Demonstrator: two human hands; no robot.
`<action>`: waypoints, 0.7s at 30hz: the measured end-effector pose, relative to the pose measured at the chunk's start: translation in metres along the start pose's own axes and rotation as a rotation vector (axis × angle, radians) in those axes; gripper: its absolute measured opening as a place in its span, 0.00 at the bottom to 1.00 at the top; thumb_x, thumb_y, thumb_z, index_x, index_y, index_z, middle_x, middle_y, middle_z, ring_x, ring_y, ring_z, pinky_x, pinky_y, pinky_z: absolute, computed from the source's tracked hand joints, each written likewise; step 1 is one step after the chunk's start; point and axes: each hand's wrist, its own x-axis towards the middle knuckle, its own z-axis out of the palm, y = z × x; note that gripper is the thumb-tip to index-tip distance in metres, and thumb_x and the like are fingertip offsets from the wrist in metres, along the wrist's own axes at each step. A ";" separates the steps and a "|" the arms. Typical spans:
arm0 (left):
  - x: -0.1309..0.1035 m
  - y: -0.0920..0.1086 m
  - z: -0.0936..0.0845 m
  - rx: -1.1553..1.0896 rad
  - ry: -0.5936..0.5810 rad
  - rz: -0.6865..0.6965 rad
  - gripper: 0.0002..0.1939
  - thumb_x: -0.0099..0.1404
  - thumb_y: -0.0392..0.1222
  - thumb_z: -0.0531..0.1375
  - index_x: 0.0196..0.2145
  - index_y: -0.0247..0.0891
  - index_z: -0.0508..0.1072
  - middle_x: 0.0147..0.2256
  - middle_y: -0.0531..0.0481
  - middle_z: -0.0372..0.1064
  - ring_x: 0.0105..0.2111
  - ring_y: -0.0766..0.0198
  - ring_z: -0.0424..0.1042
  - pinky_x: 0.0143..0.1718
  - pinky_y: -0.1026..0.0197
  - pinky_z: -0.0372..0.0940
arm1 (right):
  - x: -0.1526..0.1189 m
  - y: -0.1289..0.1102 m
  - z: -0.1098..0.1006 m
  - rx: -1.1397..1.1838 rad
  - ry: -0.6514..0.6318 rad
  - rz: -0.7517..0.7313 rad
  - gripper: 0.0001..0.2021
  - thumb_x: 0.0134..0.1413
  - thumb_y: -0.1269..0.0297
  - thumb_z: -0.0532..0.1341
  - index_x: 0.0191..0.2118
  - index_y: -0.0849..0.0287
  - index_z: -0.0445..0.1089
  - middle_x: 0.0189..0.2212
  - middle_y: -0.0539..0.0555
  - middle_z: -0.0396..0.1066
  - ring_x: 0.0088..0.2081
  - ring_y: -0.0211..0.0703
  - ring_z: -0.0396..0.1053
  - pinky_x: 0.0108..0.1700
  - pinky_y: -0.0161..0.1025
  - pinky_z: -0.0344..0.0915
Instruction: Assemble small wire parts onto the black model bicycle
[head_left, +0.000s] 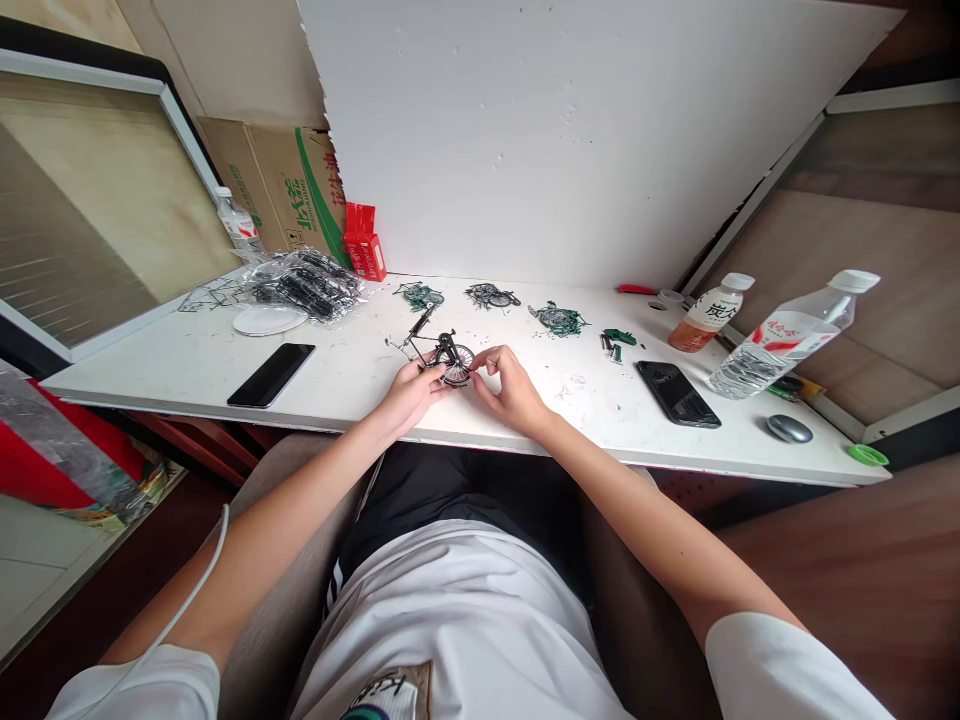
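Observation:
A small black model bicycle (427, 340) is held just above the table's front edge, its spoked wheel toward the right. My left hand (414, 395) is closed around the lower part of the model from the left and below. From the right, my right hand (511, 388) pinches at the rim of that wheel with thumb and forefinger. Whether a tiny part sits between these fingertips is too small to tell. Behind the model lie a pile of green parts (420, 296), a pile of black parts (492, 296) and another green pile (559, 319).
A phone (271, 375) lies left on the white table (337, 385); a second phone (678, 393) lies right. Bagged black parts (304, 285) sit back left by a cardboard box (277, 185). Bottles (795, 335), a mouse (789, 429) and green scraps (616, 342) are at right. A white board (562, 140) stands behind.

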 end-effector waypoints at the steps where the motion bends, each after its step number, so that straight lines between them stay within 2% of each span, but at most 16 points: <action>1: 0.000 0.000 0.000 -0.001 0.006 -0.003 0.20 0.61 0.34 0.73 0.49 0.37 0.74 0.46 0.42 0.82 0.43 0.57 0.83 0.61 0.42 0.72 | 0.000 0.000 0.000 -0.003 0.007 -0.002 0.10 0.74 0.62 0.58 0.42 0.48 0.54 0.45 0.59 0.74 0.48 0.56 0.73 0.51 0.58 0.71; 5: 0.001 -0.001 0.001 0.009 0.002 -0.002 0.21 0.60 0.35 0.74 0.49 0.36 0.75 0.45 0.43 0.82 0.44 0.56 0.83 0.60 0.44 0.72 | 0.002 -0.001 -0.002 -0.010 0.015 -0.001 0.09 0.75 0.63 0.57 0.42 0.48 0.54 0.44 0.59 0.74 0.47 0.56 0.72 0.50 0.57 0.71; 8: 0.001 -0.003 0.001 0.036 -0.016 0.024 0.26 0.56 0.34 0.77 0.51 0.36 0.75 0.45 0.43 0.83 0.45 0.57 0.83 0.60 0.45 0.72 | 0.002 -0.004 -0.002 -0.015 -0.006 0.003 0.08 0.75 0.62 0.56 0.41 0.48 0.55 0.43 0.59 0.74 0.46 0.56 0.71 0.49 0.57 0.71; 11: 0.001 -0.005 0.002 0.046 0.015 0.044 0.31 0.54 0.33 0.79 0.53 0.36 0.73 0.45 0.44 0.83 0.45 0.57 0.83 0.61 0.46 0.72 | 0.001 -0.008 -0.001 -0.019 -0.018 0.008 0.09 0.75 0.60 0.58 0.41 0.49 0.56 0.43 0.58 0.75 0.46 0.56 0.71 0.49 0.56 0.70; 13: 0.000 -0.007 0.003 0.050 0.046 0.059 0.33 0.53 0.34 0.79 0.54 0.37 0.72 0.45 0.45 0.83 0.45 0.58 0.83 0.61 0.45 0.71 | 0.002 -0.008 -0.001 -0.032 0.015 0.031 0.10 0.74 0.57 0.60 0.42 0.49 0.57 0.44 0.58 0.74 0.47 0.56 0.71 0.50 0.56 0.70; 15: -0.001 -0.008 0.004 0.059 0.072 0.080 0.35 0.53 0.34 0.79 0.56 0.39 0.71 0.45 0.46 0.83 0.46 0.58 0.83 0.61 0.45 0.71 | 0.004 -0.003 -0.007 -0.068 0.100 0.076 0.10 0.74 0.55 0.59 0.43 0.49 0.57 0.44 0.59 0.74 0.47 0.56 0.71 0.51 0.56 0.69; 18: -0.001 -0.009 0.004 0.075 0.088 0.100 0.37 0.53 0.35 0.79 0.57 0.40 0.70 0.46 0.45 0.82 0.48 0.56 0.83 0.61 0.45 0.72 | 0.011 0.016 -0.034 -0.168 0.193 0.196 0.11 0.74 0.54 0.58 0.41 0.49 0.56 0.42 0.59 0.72 0.45 0.57 0.71 0.49 0.56 0.69; 21: 0.001 -0.010 0.004 0.094 0.098 0.088 0.38 0.54 0.38 0.79 0.58 0.41 0.69 0.45 0.46 0.82 0.46 0.56 0.84 0.57 0.45 0.74 | 0.012 0.043 -0.081 -0.201 0.053 0.382 0.17 0.68 0.50 0.64 0.38 0.49 0.55 0.39 0.58 0.75 0.43 0.57 0.72 0.46 0.54 0.69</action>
